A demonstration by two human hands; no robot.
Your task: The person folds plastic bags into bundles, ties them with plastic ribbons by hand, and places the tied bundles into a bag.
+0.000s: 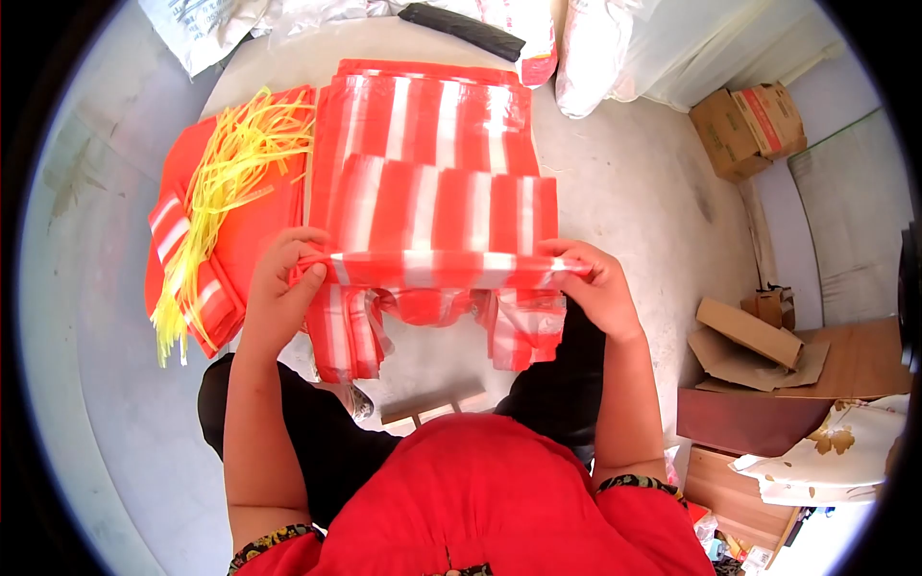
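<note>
A red-and-white striped plastic bag lies over a stack of matching bags in front of me. Its near edge is folded into a narrow band. My left hand pinches the band's left end between thumb and fingers. At the opposite end, my right hand is closed on the same band. Striped handle parts of bags hang toward me below the band. To the left, a bundle of yellow plastic strips rests on red plastic bags, some of them folded with white stripes.
A black rolled item and white plastic packages lie beyond the stack. On the right are a cardboard box, opened cardboard and a patterned white cloth. A low wooden frame stands between my legs.
</note>
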